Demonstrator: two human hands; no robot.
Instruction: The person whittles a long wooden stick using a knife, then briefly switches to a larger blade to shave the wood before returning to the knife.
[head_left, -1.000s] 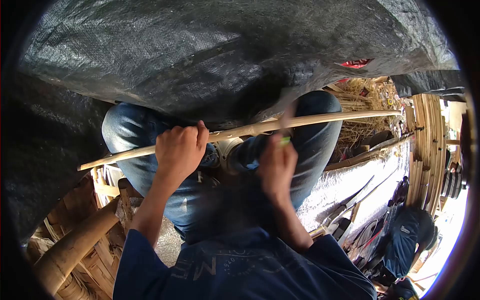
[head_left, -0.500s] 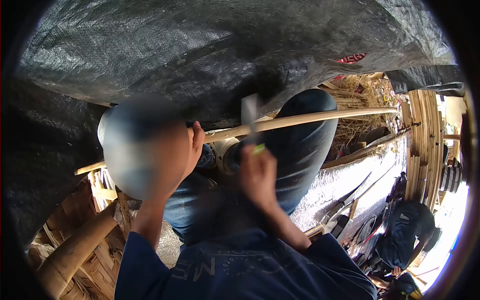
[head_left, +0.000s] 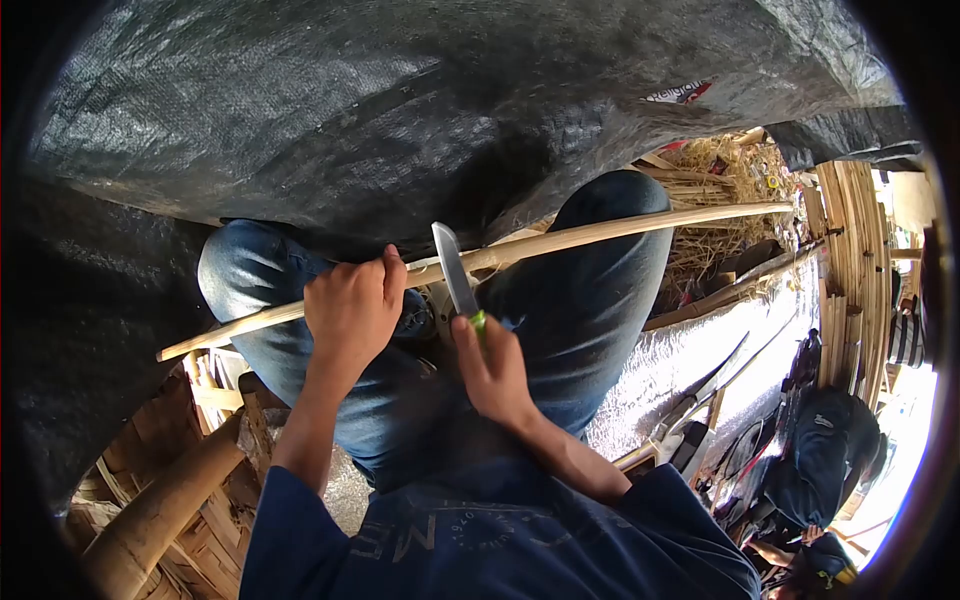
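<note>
A long pale bamboo strip (head_left: 600, 232) lies slantwise across my knees, its right end higher in the view. My left hand (head_left: 350, 300) is closed around it near the left knee, thumb along the top. In my right hand (head_left: 492, 372) is a knife (head_left: 455, 268) with a green handle, gripped with the blade pointing up and slightly left. That blade crosses the strip just right of my left hand. Part of the strip is hidden under my left fingers.
A dark tarp (head_left: 300, 110) hangs in front of my knees. Straw-like shavings (head_left: 730, 200) are heaped at right, near stacked bamboo slats (head_left: 850, 280). A thick bamboo pole (head_left: 165, 490) stands at lower left. Another person (head_left: 825, 455) is at lower right, beside shiny silver sheeting (head_left: 670, 375).
The knife has moved left along the strip toward my left hand and now shows sharply instead of smeared. The blur over my left hand is gone; it still grips the strip.
</note>
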